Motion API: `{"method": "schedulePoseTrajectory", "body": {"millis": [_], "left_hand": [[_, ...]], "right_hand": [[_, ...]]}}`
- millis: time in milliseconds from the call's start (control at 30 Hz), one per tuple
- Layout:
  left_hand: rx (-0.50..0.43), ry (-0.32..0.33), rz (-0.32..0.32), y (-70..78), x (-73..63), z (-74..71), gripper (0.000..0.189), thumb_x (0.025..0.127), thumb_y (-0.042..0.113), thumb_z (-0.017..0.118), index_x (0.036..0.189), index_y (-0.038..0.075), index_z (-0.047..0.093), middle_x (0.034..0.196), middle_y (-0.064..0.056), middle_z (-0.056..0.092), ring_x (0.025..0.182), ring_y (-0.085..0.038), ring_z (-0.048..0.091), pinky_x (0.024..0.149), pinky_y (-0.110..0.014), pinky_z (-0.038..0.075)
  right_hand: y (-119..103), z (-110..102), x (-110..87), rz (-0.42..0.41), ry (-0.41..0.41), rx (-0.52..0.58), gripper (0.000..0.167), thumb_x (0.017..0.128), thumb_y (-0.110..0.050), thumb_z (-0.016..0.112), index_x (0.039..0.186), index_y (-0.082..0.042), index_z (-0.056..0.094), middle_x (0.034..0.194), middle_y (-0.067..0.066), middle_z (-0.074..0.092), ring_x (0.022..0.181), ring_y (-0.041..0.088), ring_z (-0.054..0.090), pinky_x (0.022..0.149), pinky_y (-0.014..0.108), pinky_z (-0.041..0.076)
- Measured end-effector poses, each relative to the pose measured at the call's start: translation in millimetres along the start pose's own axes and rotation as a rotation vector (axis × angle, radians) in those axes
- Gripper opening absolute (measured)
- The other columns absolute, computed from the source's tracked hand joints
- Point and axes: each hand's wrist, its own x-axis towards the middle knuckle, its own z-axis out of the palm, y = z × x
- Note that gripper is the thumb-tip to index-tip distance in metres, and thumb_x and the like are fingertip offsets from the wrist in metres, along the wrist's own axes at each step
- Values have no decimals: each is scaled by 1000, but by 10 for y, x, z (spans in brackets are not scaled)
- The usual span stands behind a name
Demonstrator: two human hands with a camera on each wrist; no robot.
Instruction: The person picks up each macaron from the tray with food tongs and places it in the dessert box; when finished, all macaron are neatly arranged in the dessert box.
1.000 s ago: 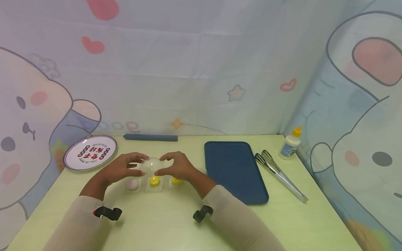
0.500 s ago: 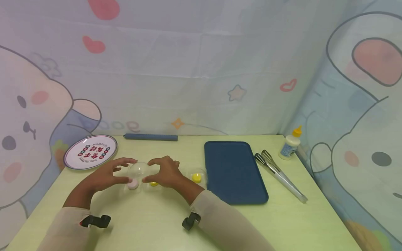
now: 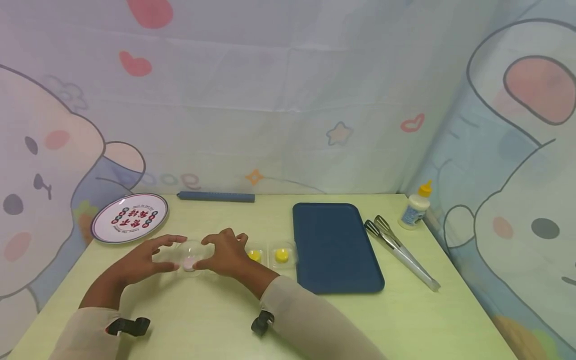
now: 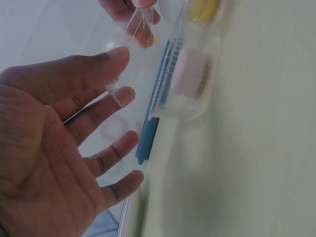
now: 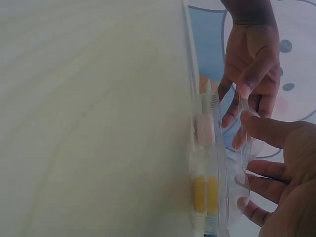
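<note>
A clear plastic dome lid (image 3: pixel 191 247) is held between both hands. My left hand (image 3: pixel 137 261) pinches its left edge with thumb and forefinger; the other fingers are spread, as the left wrist view shows. My right hand (image 3: pixel 226 254) pinches the opposite edge. Just below the lid, apart from it, sits a pink macaron (image 4: pixel 190 74) in a clear plastic container (image 4: pixel 195 109). Beside that, a yellow macaron (image 5: pixel 205 195) lies in a similar container under its own dome (image 5: pixel 238 190). The head view hides this one behind my right hand.
Two more boxed yellow macarons (image 3: pixel 254 256) stand right of my hand, against a dark blue tray (image 3: pixel 337 250). Metal tongs (image 3: pixel 402 253) and a glue-like bottle (image 3: pixel 415 211) lie farther right. A printed plate (image 3: pixel 101 227) and a blue-grey stick (image 3: pixel 216 197) are at the back.
Both hands have carried the dome lid leftward and nearer, from above a yellow macaron to above the pink one. The yellow macarons at the right have come into view.
</note>
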Motion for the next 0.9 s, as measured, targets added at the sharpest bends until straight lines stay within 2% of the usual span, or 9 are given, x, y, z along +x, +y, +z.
{"method": "schedulePoseTrajectory", "body": {"millis": [367,700,733,900], "left_hand": [[-7,-6,-39,-96,-42,93,65,91,19,87,150,6,61,156,-24,61,139,-56,54,103,-84,44],[-12,-2,-42,-112,-70,108,66,90,18,88,149,5,62,156,-24,61,140,-55,54,105,-85,44],[-10,2,-46,-116,-74,106,66,90,18,89,149,5,62,156,-23,61,140,-50,55,106,-84,44],[-6,5,-53,-122,-89,98,62,95,22,85,150,5,62,157,-25,61,142,-52,55,105,-85,43]], "right_hand": [[-3,126,24,8,-7,-101,58,79,-56,95,129,-31,80,121,-15,77,130,9,56,114,51,32],[-15,121,40,-11,-32,-147,58,81,-57,95,131,-33,79,123,-19,78,133,8,56,121,57,29],[-19,116,39,-12,-35,-151,57,81,-57,94,131,-33,79,124,-19,78,133,8,56,120,57,30],[-29,103,36,-12,-48,-161,57,82,-57,93,132,-34,78,127,-17,77,136,9,55,121,58,30]]}}
